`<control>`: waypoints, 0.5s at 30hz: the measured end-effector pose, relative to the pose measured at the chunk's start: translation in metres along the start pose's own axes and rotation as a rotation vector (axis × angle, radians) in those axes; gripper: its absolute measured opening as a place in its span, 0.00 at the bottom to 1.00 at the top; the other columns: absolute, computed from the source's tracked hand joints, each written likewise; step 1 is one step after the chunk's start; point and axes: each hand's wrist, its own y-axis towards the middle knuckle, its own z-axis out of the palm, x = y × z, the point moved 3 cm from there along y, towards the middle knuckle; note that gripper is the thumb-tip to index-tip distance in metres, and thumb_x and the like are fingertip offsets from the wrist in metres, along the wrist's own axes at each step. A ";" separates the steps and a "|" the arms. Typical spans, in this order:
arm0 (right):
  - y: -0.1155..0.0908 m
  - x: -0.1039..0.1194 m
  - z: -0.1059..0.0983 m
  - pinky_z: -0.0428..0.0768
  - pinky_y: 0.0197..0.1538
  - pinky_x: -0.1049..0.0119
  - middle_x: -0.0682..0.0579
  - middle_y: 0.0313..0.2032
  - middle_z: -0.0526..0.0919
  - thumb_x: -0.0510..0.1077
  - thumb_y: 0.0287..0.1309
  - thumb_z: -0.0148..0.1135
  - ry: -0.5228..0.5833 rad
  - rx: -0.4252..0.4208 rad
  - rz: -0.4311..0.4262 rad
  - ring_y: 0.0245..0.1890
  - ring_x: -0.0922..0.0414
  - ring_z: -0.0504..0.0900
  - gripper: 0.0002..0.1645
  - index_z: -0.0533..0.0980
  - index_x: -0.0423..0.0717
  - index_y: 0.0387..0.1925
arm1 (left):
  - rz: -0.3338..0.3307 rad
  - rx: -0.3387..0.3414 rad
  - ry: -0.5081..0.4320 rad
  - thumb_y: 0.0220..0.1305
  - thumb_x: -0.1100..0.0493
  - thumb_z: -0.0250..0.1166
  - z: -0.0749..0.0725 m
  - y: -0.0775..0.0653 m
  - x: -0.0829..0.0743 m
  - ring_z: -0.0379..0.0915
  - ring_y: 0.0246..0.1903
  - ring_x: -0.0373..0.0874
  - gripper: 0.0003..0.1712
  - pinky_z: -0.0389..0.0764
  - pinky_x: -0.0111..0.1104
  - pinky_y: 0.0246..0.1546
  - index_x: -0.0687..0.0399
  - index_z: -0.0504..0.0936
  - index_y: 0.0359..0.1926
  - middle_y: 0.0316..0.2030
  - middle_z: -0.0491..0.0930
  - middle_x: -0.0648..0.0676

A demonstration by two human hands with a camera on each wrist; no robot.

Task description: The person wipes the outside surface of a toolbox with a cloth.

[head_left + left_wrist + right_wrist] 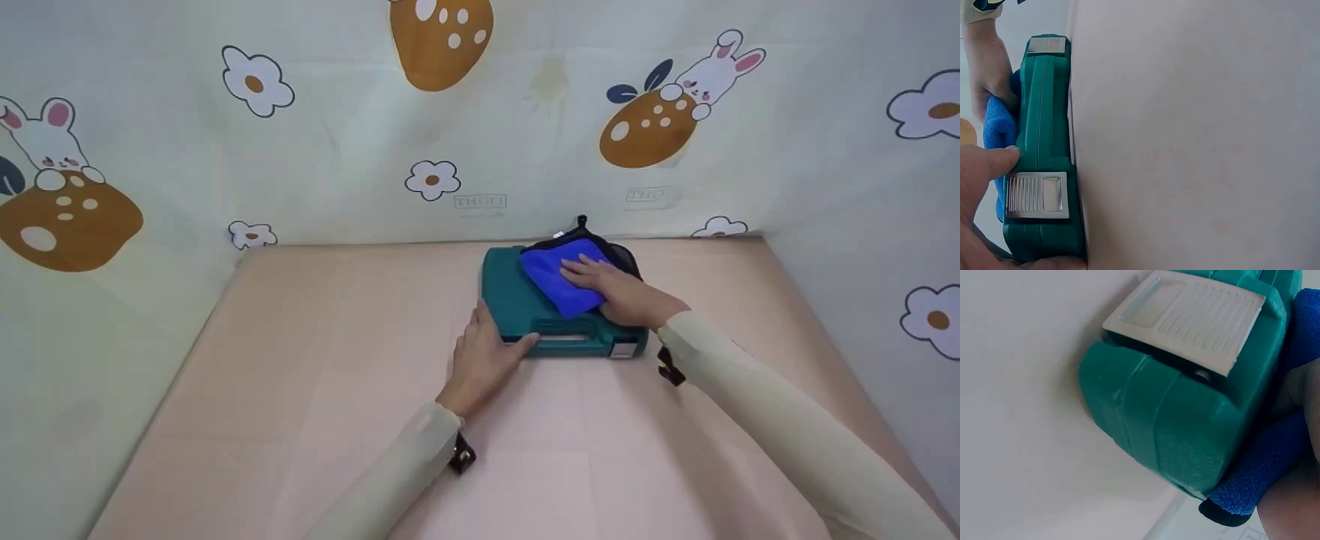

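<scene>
Head view: my left hand (480,364) is spread about the near left corner of the green case (504,289), thumb on the near edge, fingers along the left side. My right hand (615,291) lies on the blue cloth (546,271), fingers extended, pressing it onto the case's top, toward the right. The case lies flat at the far side of the pinkish table (337,337), before the patterned wall covering (337,165).
</scene>
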 end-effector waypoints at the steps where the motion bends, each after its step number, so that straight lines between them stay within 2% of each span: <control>1: -0.001 0.000 0.000 0.44 0.72 0.40 0.51 0.79 0.50 0.23 0.63 0.50 0.002 0.002 0.001 0.78 0.44 0.39 0.46 0.55 0.50 0.79 | 0.000 0.000 0.006 0.62 0.33 0.69 0.000 0.000 0.000 0.66 0.65 0.66 0.63 0.68 0.53 0.63 0.72 0.48 0.77 0.73 0.58 0.69; 7: -0.007 0.000 0.000 0.45 0.72 0.39 0.51 0.79 0.50 0.25 0.67 0.52 0.008 0.005 0.016 0.78 0.44 0.38 0.44 0.55 0.51 0.79 | -0.002 0.010 -0.001 0.63 0.33 0.68 0.002 0.000 0.000 0.65 0.66 0.64 0.63 0.68 0.52 0.63 0.71 0.48 0.78 0.74 0.57 0.69; 15: -0.013 -0.004 0.002 0.45 0.71 0.38 0.49 0.78 0.52 0.24 0.65 0.52 0.007 -0.020 -0.014 0.78 0.42 0.40 0.44 0.56 0.49 0.79 | -0.009 0.008 -0.013 0.63 0.34 0.68 0.001 0.000 0.000 0.64 0.66 0.64 0.63 0.67 0.52 0.64 0.70 0.46 0.78 0.74 0.56 0.69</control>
